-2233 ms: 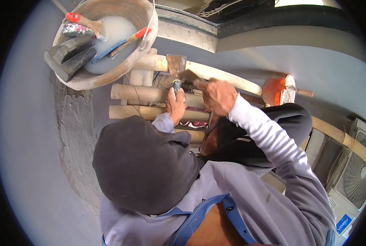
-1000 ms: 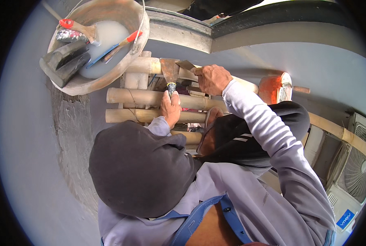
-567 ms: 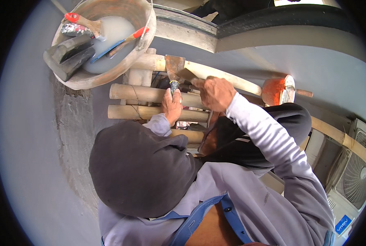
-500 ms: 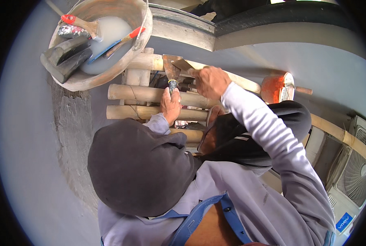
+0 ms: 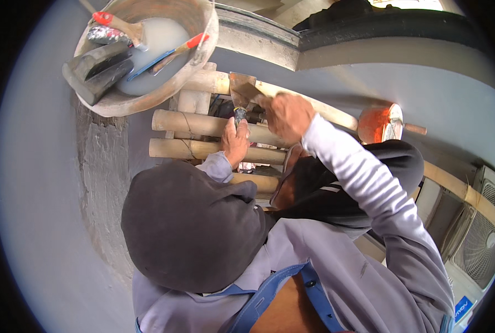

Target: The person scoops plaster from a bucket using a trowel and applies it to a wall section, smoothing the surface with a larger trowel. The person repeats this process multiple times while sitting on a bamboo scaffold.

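Two scrapers are held to the right of the bucket [image 5: 164, 95], one in each hand. By the left hand [image 5: 236, 144], which is set right of the bucket and a bit nearer to the body, the dark handle of the wide scraper [image 5: 237, 81] is gripped, with the fingers closed around it. Its flat, rusty blade is pointed up, away from the body, just right of the bucket. By the right hand [image 5: 289, 116], farther right of the bucket, the second scraper [image 5: 249, 92] is gripped in a closed fist. Its handle is mostly hidden by the fingers. Its blade is tilted toward the bucket and is held across the front of the wide blade; the two seem to touch. The hands are kept apart from each other.

Inside the bucket, cloudy water [image 5: 167, 39] can be seen. A brush with a red handle end [image 5: 120, 25], a blue tool with a red end [image 5: 153, 64] and dark, chunky tools [image 5: 100, 66] are propped in the bucket. Bamboo poles [image 5: 203, 124] are laid side by side, below and to the right of the bucket. An orange, round tub [image 5: 372, 125] is placed well to the right of the bucket. Far right of the bucket and lower down, a white fan unit [image 5: 480, 244] is partly seen.
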`<state>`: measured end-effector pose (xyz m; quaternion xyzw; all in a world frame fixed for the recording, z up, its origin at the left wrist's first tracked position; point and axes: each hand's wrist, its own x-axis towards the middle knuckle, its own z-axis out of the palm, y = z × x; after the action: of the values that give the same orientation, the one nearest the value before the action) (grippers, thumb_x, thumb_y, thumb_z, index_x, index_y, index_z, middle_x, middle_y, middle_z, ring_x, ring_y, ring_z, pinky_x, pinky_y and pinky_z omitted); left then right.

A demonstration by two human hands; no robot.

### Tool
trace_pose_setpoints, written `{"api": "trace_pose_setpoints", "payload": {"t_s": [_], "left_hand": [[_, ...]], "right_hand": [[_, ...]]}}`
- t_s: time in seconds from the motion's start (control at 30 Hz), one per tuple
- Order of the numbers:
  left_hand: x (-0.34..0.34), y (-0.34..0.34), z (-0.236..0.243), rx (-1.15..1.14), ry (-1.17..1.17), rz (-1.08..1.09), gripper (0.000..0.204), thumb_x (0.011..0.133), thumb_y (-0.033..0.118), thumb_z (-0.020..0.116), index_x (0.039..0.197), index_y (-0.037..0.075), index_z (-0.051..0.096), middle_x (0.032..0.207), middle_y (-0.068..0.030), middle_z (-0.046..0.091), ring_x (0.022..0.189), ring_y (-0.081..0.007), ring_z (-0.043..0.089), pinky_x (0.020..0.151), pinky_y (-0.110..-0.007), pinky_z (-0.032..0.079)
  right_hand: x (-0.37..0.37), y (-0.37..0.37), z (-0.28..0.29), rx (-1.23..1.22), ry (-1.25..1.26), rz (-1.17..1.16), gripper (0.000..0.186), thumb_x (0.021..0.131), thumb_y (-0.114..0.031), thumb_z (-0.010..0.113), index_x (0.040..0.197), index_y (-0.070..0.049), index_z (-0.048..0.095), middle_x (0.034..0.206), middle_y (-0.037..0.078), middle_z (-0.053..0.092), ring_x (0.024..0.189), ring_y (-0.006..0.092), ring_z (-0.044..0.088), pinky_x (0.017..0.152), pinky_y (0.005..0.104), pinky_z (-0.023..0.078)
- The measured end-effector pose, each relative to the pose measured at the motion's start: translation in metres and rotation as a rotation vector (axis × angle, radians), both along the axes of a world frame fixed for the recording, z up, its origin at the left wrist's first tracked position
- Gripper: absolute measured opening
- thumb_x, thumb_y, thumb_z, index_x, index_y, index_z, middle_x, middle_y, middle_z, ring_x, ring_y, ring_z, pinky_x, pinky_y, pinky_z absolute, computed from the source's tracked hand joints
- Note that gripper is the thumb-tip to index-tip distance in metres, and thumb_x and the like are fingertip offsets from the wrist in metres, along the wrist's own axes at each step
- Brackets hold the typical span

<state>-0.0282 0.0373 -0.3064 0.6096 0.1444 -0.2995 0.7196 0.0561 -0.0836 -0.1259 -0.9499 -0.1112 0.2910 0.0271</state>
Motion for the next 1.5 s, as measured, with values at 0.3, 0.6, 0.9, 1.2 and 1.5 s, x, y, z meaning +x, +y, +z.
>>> {"api": "trace_pose_setpoints", "payload": {"t_s": [0.3, 0.6, 0.9, 1.2, 1.5], "left_hand": [[-0.001, 0.002, -0.005, -0.016, -0.019, -0.014, 0.016, 0.097, 0.028, 0.049, 0.096, 0.013, 0.043, 0.068, 0.0017, 0.046, 0.046, -0.007, 0.04, 0.036, -0.023, 0.029], [0.009, 0.006, 0.027, -0.182, 0.155, 0.021, 0.016, 0.098, 0.03, 0.048, 0.095, 0.015, 0.042, 0.07, 0.0032, 0.046, 0.045, -0.0061, 0.039, 0.035, -0.022, 0.027], [0.002, -0.001, 0.007, -0.048, -0.034, -0.074, 0.017, 0.097, 0.03, 0.047, 0.093, 0.014, 0.042, 0.067, 0.0031, 0.044, 0.045, -0.0059, 0.039, 0.036, -0.022, 0.027], [0.009, 0.002, 0.02, -0.092, 0.084, 0.012, 0.017, 0.097, 0.029, 0.047, 0.094, 0.012, 0.043, 0.067, 0.0026, 0.043, 0.045, -0.0068, 0.039, 0.036, -0.023, 0.029], [0.013, -0.002, 0.034, -0.156, 0.164, -0.016, 0.02, 0.098, 0.03, 0.047, 0.091, 0.013, 0.041, 0.067, 0.0025, 0.045, 0.045, -0.0061, 0.038, 0.036, -0.022, 0.027]], "right_hand": [[0.009, -0.006, -0.008, 0.059, -0.069, 0.021, 0.042, 0.077, -0.009, 0.052, 0.118, -0.009, 0.062, 0.065, 0.019, 0.062, 0.06, 0.0359, 0.063, 0.056, 0.0456, 0.051], [0.012, -0.002, -0.005, -0.003, 0.001, 0.0, 0.04, 0.076, -0.009, 0.054, 0.116, -0.007, 0.062, 0.07, 0.02, 0.062, 0.064, 0.0366, 0.063, 0.056, 0.0449, 0.051], [-0.003, -0.011, -0.001, -0.008, -0.003, 0.049, 0.042, 0.075, -0.01, 0.057, 0.117, -0.009, 0.062, 0.07, 0.019, 0.061, 0.064, 0.0342, 0.064, 0.055, 0.0435, 0.051], [0.013, 0.008, 0.002, -0.048, 0.089, 0.001, 0.04, 0.074, -0.011, 0.057, 0.114, -0.006, 0.061, 0.076, 0.022, 0.065, 0.073, 0.0357, 0.067, 0.065, 0.046, 0.054], [-0.013, -0.023, -0.005, 0.057, -0.034, 0.016, 0.042, 0.078, -0.007, 0.053, 0.12, -0.005, 0.059, 0.063, 0.02, 0.057, 0.056, 0.0354, 0.06, 0.052, 0.0432, 0.049]]}}
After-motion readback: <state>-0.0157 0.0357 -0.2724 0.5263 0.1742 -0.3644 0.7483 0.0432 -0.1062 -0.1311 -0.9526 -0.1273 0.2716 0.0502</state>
